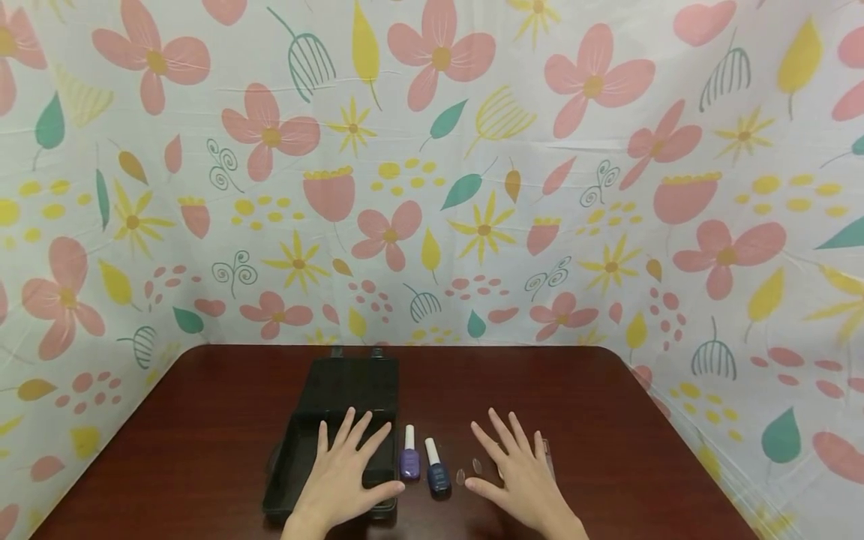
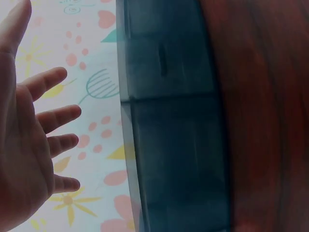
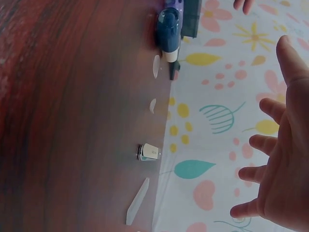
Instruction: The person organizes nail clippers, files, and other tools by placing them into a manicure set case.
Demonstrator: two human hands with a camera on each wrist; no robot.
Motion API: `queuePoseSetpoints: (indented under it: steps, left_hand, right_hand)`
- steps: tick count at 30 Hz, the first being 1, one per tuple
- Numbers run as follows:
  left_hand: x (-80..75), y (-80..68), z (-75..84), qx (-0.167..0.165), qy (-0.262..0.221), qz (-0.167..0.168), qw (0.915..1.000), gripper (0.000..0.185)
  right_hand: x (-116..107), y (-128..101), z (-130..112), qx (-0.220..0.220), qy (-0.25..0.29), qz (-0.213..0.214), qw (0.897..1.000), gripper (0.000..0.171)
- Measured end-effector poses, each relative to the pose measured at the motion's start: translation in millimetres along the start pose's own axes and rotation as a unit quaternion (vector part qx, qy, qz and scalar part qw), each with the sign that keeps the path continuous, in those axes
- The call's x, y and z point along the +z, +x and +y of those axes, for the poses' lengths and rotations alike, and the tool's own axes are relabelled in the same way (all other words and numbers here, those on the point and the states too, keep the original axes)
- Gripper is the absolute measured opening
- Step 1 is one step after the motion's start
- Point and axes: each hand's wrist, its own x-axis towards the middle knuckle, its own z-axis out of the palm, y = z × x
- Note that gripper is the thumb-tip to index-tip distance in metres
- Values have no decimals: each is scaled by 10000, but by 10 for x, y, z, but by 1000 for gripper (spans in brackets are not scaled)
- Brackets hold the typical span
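Observation:
My left hand (image 1: 337,476) hovers over an open black case (image 1: 347,386), fingers spread and nothing in them. Just right of the case lie a nail polish bottle (image 1: 409,463) with purple polish and another nail polish bottle (image 1: 438,477) in dark blue, both white-capped. Two clear false nails (image 1: 460,476) are on the table between the blue bottle and my right hand (image 1: 525,480). That hand is also spread and holds nothing. Beneath it, the right wrist view shows a small metal piece with a pale top (image 3: 149,152) and a whitish flat strip (image 3: 137,202).
The dark red-brown wooden table (image 1: 560,382) has rounded far corners. A white curtain (image 1: 432,150) with flowers and leaves hangs behind it and along both sides. The case's lid lies back toward the far edge.

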Motion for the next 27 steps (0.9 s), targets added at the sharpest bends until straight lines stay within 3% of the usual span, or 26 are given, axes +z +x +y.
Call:
queuePoseSetpoints:
  steps: [27]
  left_hand:
    - [-105,-287,-412,-518,170,172,9984,74]
  right_hand:
    - [51,18,-45,-20,113,-86,9999,71]
